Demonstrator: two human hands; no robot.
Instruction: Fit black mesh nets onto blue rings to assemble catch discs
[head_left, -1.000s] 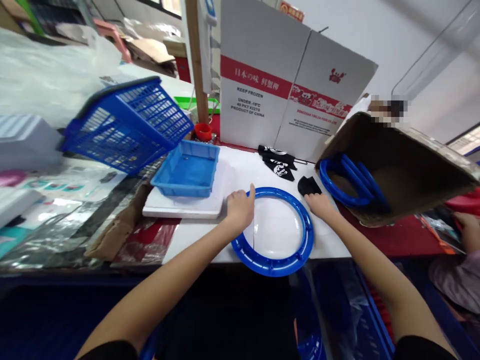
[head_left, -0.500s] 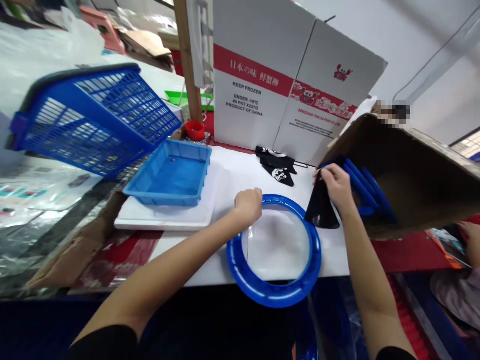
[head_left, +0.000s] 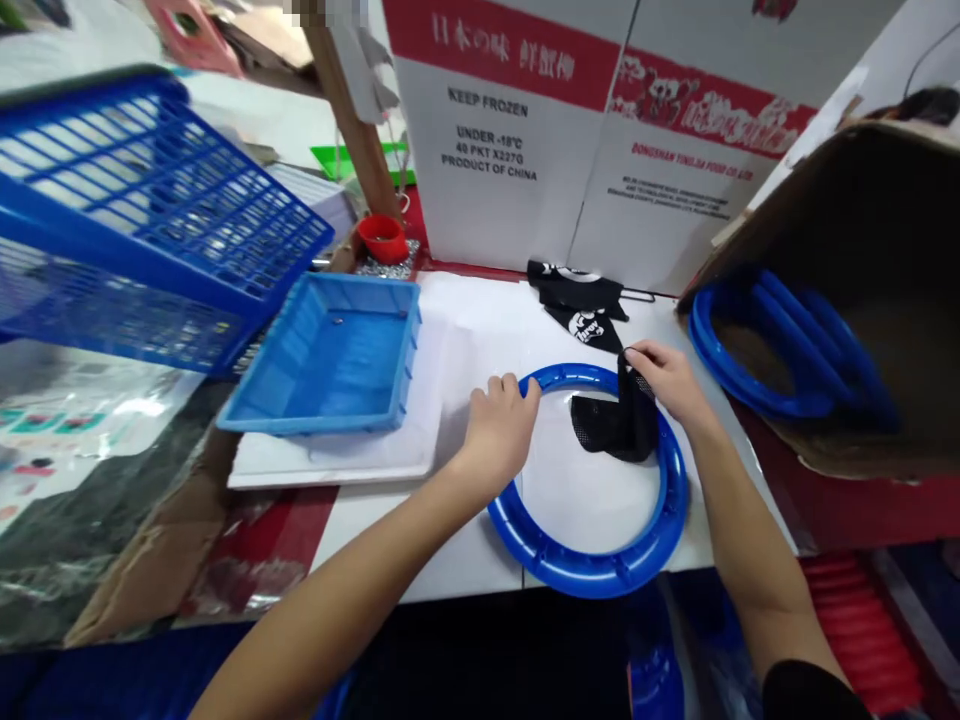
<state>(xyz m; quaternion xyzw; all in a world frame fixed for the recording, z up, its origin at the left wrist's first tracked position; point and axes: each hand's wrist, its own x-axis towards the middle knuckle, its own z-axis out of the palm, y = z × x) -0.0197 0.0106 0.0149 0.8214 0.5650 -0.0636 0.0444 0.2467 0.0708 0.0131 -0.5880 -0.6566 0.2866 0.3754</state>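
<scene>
A blue plastic ring (head_left: 592,577) lies on the white table top, its near edge at the table's front. My left hand (head_left: 501,428) grips the ring's upper left side, fingers curled over the rim. My right hand (head_left: 670,377) pinches a piece of black mesh fabric (head_left: 634,425) over the ring's upper right. The fabric's lower end hangs across the ring's opening. Behind the ring lie folded black fabric pieces (head_left: 589,318) with white print.
At left, a light blue tray (head_left: 352,350) rests on a white foam lid (head_left: 330,462), beside a tilted blue basket (head_left: 150,190). A red cup (head_left: 383,238) stands behind. On the right, an open carton (head_left: 885,200) holds several blue rings (head_left: 757,340). A printed white carton (head_left: 517,220) stands at the back.
My right hand has drawn the black fabric away from the open carton and over the ring. My left hand stays on the ring. The view has shifted closer.
</scene>
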